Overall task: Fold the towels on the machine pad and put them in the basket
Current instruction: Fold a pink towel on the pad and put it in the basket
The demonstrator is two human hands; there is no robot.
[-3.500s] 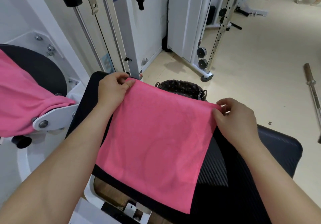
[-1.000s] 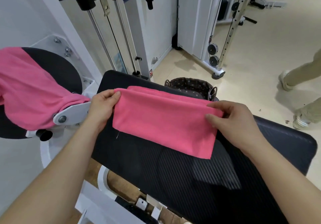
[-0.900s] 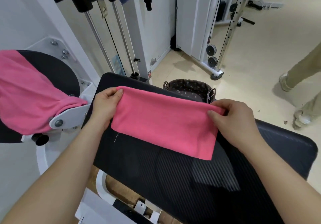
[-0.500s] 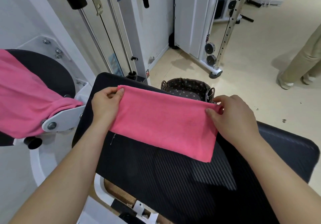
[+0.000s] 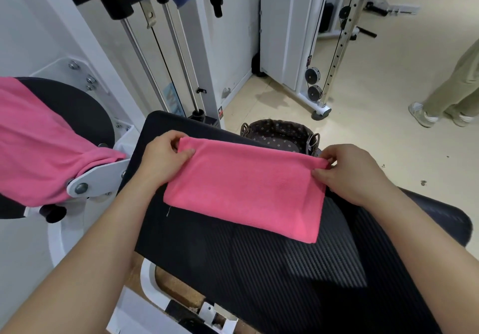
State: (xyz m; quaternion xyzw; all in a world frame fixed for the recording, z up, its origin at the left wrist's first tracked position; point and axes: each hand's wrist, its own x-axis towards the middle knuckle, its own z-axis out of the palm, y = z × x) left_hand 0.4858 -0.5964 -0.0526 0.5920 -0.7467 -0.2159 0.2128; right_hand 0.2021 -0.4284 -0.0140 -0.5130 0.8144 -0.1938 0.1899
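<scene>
Left fingers (image 5: 184, 152) and right fingers (image 5: 320, 172) pinch the far corners of the towel (image 5: 243, 191), which lies between them on the pad (image 5: 259, 269).

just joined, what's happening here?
A person is folding a pink towel on the black machine pad. The left hand and right hand each pinch a far corner of the folded strip. No towel shows in the basket beyond the pad; a second pink towel hangs at left.
</scene>
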